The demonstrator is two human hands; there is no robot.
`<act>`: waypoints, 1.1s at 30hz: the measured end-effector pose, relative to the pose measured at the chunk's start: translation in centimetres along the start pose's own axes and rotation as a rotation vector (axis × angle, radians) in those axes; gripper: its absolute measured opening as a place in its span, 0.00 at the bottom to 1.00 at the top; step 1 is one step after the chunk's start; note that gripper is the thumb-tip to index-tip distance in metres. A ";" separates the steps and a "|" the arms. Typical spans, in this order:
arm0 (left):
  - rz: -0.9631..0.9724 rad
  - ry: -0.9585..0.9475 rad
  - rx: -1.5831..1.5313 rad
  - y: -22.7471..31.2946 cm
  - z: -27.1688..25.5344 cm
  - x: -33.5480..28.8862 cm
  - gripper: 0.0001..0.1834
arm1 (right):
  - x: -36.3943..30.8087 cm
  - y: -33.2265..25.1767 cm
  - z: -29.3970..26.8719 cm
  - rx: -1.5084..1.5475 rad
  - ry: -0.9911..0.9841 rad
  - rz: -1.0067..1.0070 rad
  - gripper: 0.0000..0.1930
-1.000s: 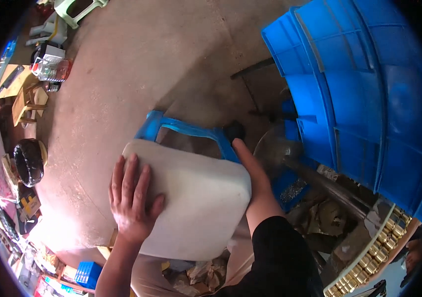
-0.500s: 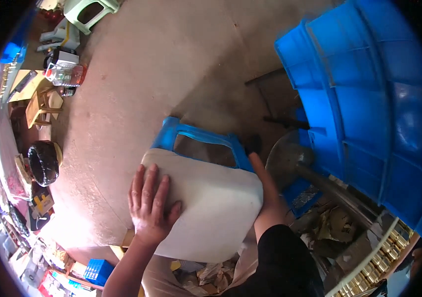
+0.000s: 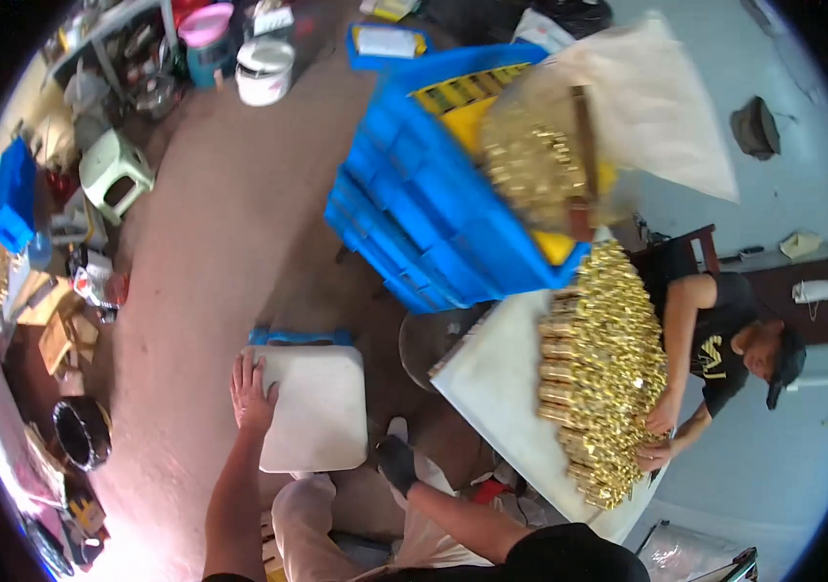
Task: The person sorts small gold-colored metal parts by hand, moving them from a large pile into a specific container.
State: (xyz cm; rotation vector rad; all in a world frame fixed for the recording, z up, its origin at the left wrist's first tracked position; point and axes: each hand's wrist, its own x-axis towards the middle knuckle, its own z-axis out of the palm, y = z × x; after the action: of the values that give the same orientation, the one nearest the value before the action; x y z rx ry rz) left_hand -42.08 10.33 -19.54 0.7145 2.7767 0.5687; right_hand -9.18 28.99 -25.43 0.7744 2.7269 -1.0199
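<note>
A stool with an off-white square seat [image 3: 314, 411] and a blue frame [image 3: 299, 338] stands in front of my legs, its seat facing up. My left hand [image 3: 255, 393] lies on the seat's left edge, fingers stretched out and grasping nothing. Just off the seat's right side is my right hand [image 3: 396, 464], which looks covered by a dark glove. It hangs over the floor near my knee, apart from the stool. Its fingers are too dark and small to make out.
To the right, a white-topped table [image 3: 506, 364] bears a heap of gold-coloured metal parts [image 3: 613, 378]; a co-worker's hands [image 3: 663, 415] are at it. Stacked blue crates [image 3: 414, 194] stand ahead. A round disc [image 3: 423, 349] sits under the table edge. Left: a pale green stool [image 3: 115, 175], a black-lined bin [image 3: 82, 434].
The stool, tilted between both hands before, now sits lower and level. My right hand has come off its side. The view has swung right, bringing in the table and co-worker.
</note>
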 end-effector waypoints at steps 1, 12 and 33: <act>-0.037 -0.115 0.010 -0.7 -1.0 -0.8 0.36 | -1.5 -3.6 -2.3 0.549 -0.059 0.243 0.04; -0.281 -0.583 -0.113 -4.7 -6.9 -29.2 0.23 | 7.6 -22.7 -45.8 0.369 0.758 -0.344 0.05; -0.304 -0.714 -0.415 5.8 -18.5 -40.1 0.15 | -0.4 -21.6 -35.8 0.933 0.138 -0.519 0.12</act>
State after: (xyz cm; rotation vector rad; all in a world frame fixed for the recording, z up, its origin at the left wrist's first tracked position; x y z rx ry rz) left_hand -10.81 -10.87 4.09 0.3036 1.9652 0.6388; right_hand -17.73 38.02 14.43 0.1740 2.5101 -2.5010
